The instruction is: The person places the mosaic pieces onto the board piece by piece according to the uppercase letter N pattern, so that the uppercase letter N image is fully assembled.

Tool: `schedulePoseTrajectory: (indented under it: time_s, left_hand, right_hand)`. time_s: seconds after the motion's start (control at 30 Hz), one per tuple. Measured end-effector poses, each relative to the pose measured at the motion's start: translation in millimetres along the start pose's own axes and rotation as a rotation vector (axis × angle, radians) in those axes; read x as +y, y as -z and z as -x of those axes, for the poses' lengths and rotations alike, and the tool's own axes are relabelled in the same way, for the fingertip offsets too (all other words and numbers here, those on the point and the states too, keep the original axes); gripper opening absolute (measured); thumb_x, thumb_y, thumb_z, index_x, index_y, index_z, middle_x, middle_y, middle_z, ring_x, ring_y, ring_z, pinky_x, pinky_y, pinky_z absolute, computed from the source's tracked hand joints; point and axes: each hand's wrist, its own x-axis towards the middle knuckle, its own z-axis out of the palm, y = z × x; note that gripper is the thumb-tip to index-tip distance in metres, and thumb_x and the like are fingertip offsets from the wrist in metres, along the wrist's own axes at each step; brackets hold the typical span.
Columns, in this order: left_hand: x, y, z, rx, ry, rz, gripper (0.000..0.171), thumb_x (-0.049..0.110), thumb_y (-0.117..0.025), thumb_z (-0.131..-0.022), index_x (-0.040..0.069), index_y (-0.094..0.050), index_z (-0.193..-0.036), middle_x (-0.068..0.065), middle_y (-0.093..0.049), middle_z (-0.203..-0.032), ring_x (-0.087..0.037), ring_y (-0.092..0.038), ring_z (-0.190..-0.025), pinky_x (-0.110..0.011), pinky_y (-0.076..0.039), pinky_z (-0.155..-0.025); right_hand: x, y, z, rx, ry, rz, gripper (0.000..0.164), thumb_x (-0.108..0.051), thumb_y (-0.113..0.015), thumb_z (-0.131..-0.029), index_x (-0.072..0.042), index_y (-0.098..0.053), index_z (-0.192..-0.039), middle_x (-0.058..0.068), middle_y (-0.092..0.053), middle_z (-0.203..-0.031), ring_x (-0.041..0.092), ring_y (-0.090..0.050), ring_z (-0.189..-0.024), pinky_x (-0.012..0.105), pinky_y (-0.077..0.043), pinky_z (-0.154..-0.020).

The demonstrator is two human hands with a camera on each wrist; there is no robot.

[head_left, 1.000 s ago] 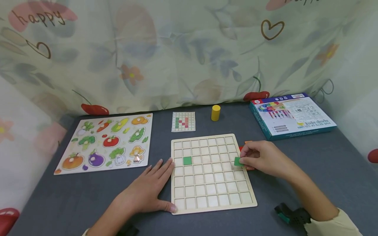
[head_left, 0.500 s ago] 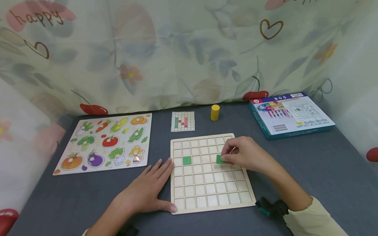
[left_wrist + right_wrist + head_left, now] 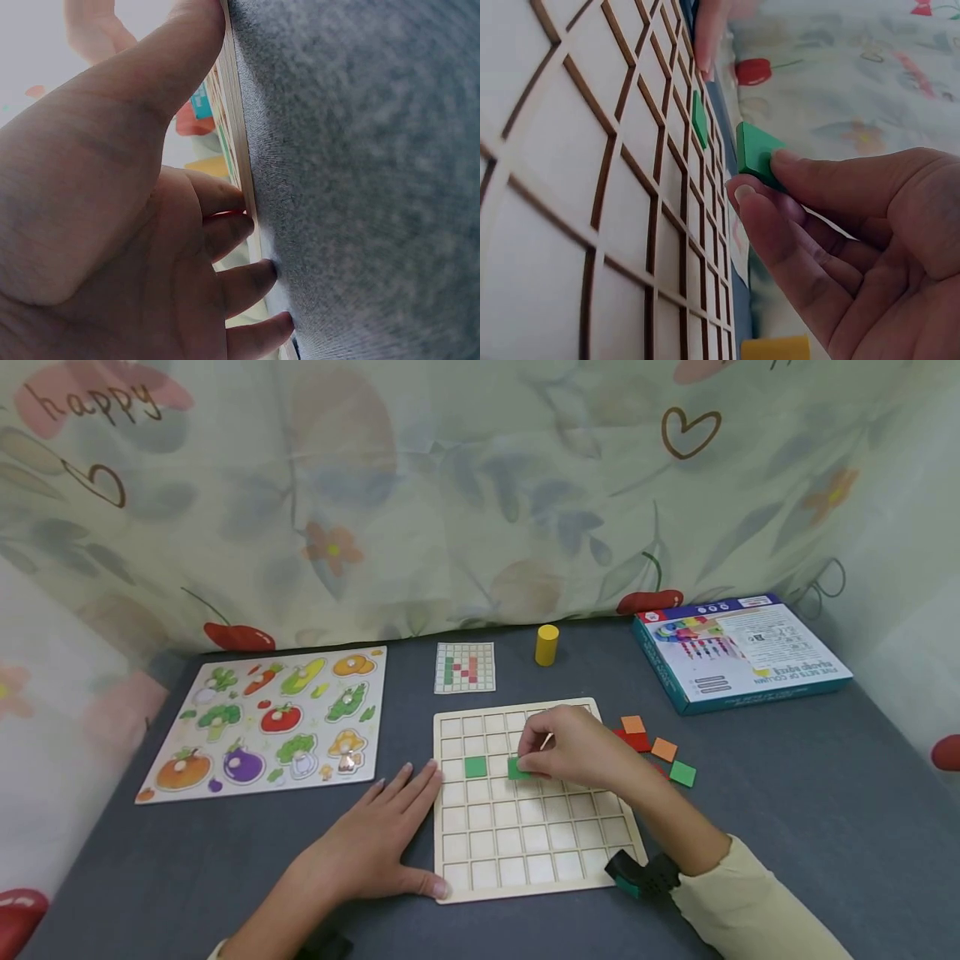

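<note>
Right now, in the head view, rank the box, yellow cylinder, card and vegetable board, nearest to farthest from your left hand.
1. Vegetable board, left and beyond the left hand.
2. Card, at the back, centre.
3. Yellow cylinder, right of the card.
4. Box, far right.

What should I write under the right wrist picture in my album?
A right hand pinches a square green tile above a pale wooden grid board, where another green tile lies.

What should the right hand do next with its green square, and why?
Probably move the held square to the space just below the placed green tile: the right hand pinches it above the board, and the card shows a green column.
</note>
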Motion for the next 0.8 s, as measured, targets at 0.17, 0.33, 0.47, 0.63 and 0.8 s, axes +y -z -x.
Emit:
schedulePoseTrajectory:
  time_s: [0.17,0.33,0.47,0.63,0.8]
  left_hand:
    - [0.0,0.2,-0.9,-0.008,0.006,0.001,0.127,0.087,-0.059,-0.069,0.013,-0.017,-0.162,-0.001,-0.010,-0.168,-0.030,-0.009,-0.152,-0.059,-0.016,-0.116]
    - [-0.6,-0.3,-1.3,-0.006,0.004,0.003,0.126,0.088,-0.059,-0.069,0.014,-0.016,-0.162,-0.001,-0.010,-0.168,-0.030,-0.008,-0.152,-0.059,-0.015,-0.116]
    - [-1.0,-1.0,-0.1,0.000,-0.007,0.014,0.126,0.086,-0.060,-0.070,0.013,-0.016,-0.162,-0.002,-0.012,-0.167,-0.031,-0.009,-0.152,-0.059,-0.017,-0.116]
    - [-1.0,-1.0,1.1,0.005,-0.014,0.024,0.125,0.085,-0.061,-0.071,0.012,-0.016,-0.162,-0.002,-0.012,-0.167,-0.030,-0.009,-0.152,-0.060,-0.017,-0.116]
    - [-1.2,-0.5,1.2,0.005,-0.014,0.016,0.125,0.085,-0.061,-0.071,0.012,-0.016,-0.162,-0.002,-0.012,-0.167,-0.030,-0.009,-0.152,-0.060,-0.017,-0.116]
  right_hand:
    - [-6.0,-8.4,-10.1,-0.026,0.029,0.001,0.016,-0.008,-0.080,-0.085,-0.015,-0.070,-0.075,-0.006,-0.062,-0.070,0.015,-0.057,-0.073,0.033,-0.047,-0.069]
    - [-13.6,-20.8,-19.6,-0.041,0.069,0.027,0.018,-0.007,-0.081,-0.084,-0.015,-0.069,-0.073,-0.007,-0.062,-0.069,0.014,-0.056,-0.071,0.032,-0.047,-0.067]
    - [-18.3,-32.1,-25.1,-0.052,0.084,0.068,0.020,-0.008,-0.081,-0.084,-0.016,-0.067,-0.072,-0.007,-0.060,-0.067,0.013,-0.054,-0.068,0.030,-0.046,-0.067]
    - [-21.0,-43.1,-28.0,-0.040,0.077,0.125,0.021,-0.010,-0.081,-0.084,-0.017,-0.066,-0.070,-0.008,-0.057,-0.064,0.011,-0.052,-0.064,0.029,-0.043,-0.063]
    - [-21.3,-48.4,-26.4,-0.039,0.071,0.151,0.022,-0.009,-0.080,-0.084,-0.017,-0.066,-0.070,-0.008,-0.056,-0.062,0.011,-0.052,-0.063,0.029,-0.043,-0.062]
